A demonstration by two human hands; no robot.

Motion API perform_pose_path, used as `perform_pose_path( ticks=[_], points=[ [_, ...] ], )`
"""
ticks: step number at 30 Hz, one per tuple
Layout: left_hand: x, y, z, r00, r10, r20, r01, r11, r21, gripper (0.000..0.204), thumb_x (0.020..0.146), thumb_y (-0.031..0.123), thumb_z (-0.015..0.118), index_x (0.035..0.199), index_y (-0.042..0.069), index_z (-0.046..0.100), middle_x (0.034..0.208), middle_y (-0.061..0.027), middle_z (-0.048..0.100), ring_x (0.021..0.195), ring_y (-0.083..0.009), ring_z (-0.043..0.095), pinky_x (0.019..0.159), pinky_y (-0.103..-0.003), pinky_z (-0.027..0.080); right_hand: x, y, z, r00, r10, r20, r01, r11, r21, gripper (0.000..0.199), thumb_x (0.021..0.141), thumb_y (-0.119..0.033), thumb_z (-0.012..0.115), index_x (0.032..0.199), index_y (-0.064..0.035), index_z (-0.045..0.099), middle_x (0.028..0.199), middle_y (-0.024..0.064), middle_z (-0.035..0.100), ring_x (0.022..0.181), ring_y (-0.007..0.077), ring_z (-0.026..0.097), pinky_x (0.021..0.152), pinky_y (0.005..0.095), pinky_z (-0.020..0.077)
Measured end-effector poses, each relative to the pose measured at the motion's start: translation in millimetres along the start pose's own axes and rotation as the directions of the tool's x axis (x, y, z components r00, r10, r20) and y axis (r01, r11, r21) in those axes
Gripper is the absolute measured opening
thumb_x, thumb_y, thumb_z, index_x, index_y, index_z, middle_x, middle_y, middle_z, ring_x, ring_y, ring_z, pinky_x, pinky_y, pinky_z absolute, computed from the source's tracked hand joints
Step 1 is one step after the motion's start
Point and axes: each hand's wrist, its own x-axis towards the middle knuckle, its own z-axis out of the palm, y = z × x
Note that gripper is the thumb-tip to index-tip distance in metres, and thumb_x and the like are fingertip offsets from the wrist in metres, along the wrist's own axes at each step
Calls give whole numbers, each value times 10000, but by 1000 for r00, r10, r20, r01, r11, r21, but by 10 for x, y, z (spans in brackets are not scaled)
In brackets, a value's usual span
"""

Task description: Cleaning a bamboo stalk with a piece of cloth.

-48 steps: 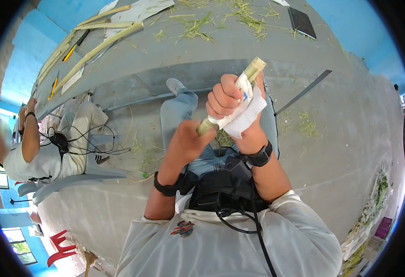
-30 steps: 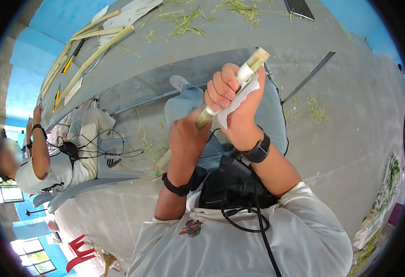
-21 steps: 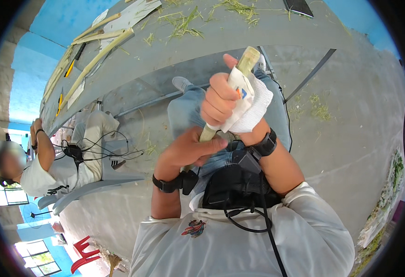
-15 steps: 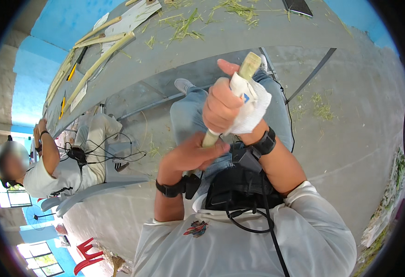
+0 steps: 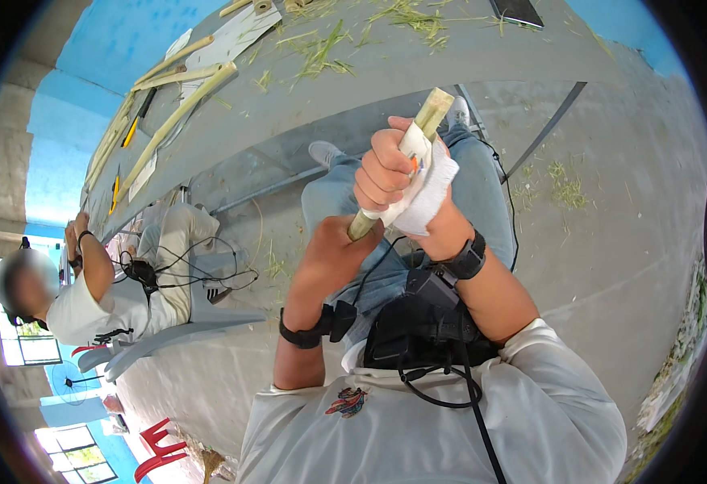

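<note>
Hands share one pale, round bamboo stick (image 5: 408,157): right hand (image 5: 394,173) grips it through white cloth (image 5: 430,194), left hand (image 5: 333,254) clasps its lower end.

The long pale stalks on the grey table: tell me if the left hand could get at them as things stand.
Probably not. The left hand is closed on the lower end of the pale green stalk held over the lap, and the long pale stalks lie at the far side of the grey table, beyond the knees.

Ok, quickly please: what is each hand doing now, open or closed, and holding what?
Left hand: closed around the lower end of the pale green stalk.
Right hand: closed on the stalk higher up, with a white cloth wrapped under it.
</note>
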Motion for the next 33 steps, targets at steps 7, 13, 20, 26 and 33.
perform_pose_path(
  ticks=[7, 13, 20, 26, 33],
  points=[
    [-26, -10, -156, 764, -105, 637, 399, 852, -338, 381, 900, 349, 676, 713, 28, 592, 570, -17, 514, 487, -88, 424, 454, -296, 331, 104, -38, -38, 906, 213, 366, -251, 966, 60, 517, 999, -361, 189, 540, -152, 307, 453, -4, 286, 415, 167, 281, 432, 305, 261],
    [84, -149, 144, 995, 36, -91, -19, 985, 174, 293, 873, 290, 684, 790, 22, 600, 573, -157, 500, 522, -219, 513, 529, -403, 438, -18, 127, 96, 896, -231, -380, 196, 972, -128, 472, 1004, -342, 235, 589, -140, 335, 503, -18, 286, 439, 139, 297, 450, 310, 303],
    [22, -119, 139, 998, 25, -63, -24, 1000, 12, 319, 884, 270, 681, 743, 4, 577, 578, -148, 543, 518, -217, 500, 533, -398, 440, -8, 82, 139, 966, -21, -259, 3, 997, -72, 484, 990, -400, 240, 595, -137, 332, 489, -7, 300, 424, 139, 306, 436, 283, 294],
    [-144, 141, -85, 835, -75, 545, 308, 885, -350, 403, 899, 320, 692, 701, -5, 560, 586, 8, 544, 516, -120, 472, 484, -314, 382, 73, -87, 114, 865, 313, 392, -328, 944, -30, 570, 1005, -360, 186, 483, -158, 296, 403, -4, 269, 373, 175, 263, 423, 310, 268],
    [11, -40, -32, 955, -203, 218, 227, 969, -96, 346, 867, 282, 721, 731, 13, 550, 559, -24, 533, 513, -150, 534, 496, -345, 422, 73, 71, 32, 980, 115, 162, -129, 989, 76, 519, 1005, -353, 202, 549, -137, 327, 465, 0, 294, 418, 166, 299, 450, 303, 307]
  ],
)
